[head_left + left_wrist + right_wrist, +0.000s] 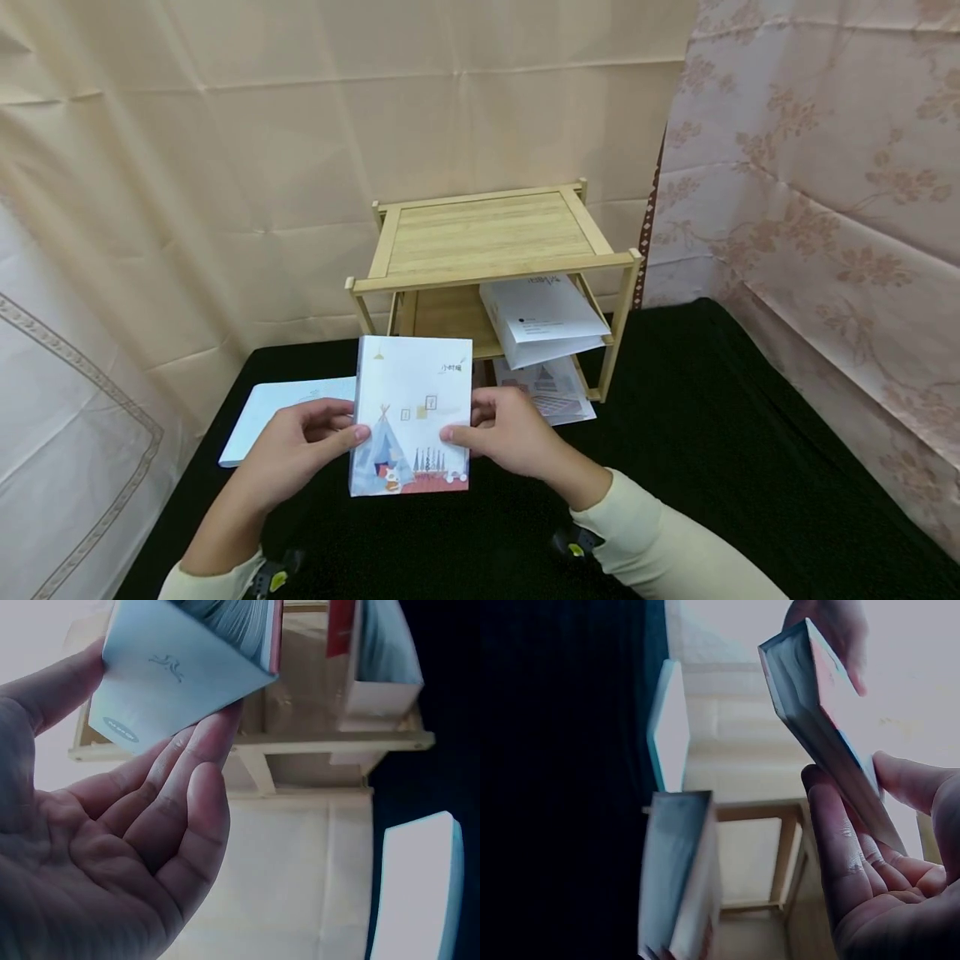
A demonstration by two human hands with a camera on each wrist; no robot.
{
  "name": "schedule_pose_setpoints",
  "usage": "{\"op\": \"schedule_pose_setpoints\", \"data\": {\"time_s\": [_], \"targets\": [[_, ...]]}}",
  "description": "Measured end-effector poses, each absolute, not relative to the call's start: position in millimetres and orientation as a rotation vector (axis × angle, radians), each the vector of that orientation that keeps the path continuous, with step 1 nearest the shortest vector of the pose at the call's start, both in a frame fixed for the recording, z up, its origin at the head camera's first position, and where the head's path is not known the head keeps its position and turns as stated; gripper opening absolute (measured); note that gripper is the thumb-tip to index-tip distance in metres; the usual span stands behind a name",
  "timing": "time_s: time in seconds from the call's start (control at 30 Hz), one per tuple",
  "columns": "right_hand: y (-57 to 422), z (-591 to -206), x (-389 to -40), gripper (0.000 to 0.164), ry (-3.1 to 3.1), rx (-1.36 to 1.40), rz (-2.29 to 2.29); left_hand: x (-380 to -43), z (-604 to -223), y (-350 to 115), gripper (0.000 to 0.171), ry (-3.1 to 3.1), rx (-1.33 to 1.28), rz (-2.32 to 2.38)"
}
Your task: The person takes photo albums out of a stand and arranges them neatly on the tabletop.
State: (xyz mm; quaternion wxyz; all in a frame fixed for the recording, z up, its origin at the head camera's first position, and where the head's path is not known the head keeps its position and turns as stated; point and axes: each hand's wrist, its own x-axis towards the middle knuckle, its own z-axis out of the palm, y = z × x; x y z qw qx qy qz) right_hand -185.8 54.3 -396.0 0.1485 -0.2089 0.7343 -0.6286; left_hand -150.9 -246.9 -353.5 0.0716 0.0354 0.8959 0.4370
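Note:
A thick book (408, 358) with a tent drawn on its white cover is held upright, front cover facing me. My left hand (300, 446) grips its left edge, thumb on the front and fingers behind. Opposite it, my right hand (521, 433) pinches the right edge the same way. The left wrist view shows the pale spine of the book (172, 675) between thumb and fingers. Its page edges face the right wrist camera, where the book (821, 724) slants between both hands.
Behind the hands stands a wooden shelf rack (487, 233). A white book (543, 312) lies on its middle level, jutting over the front; another illustrated book (551, 387) lies below. A light-blue book (262, 412) rests on the black cloth (697, 433) at the left.

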Motion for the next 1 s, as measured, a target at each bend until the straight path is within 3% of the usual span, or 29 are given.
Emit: {"op": "schedule_pose_setpoints", "data": {"time_s": [1.0], "targets": [[-31, -442, -178, 0.018, 1.849, -0.432, -1.624, -148, -404, -339, 0.072, 2.412, -0.152, 1.124]]}}
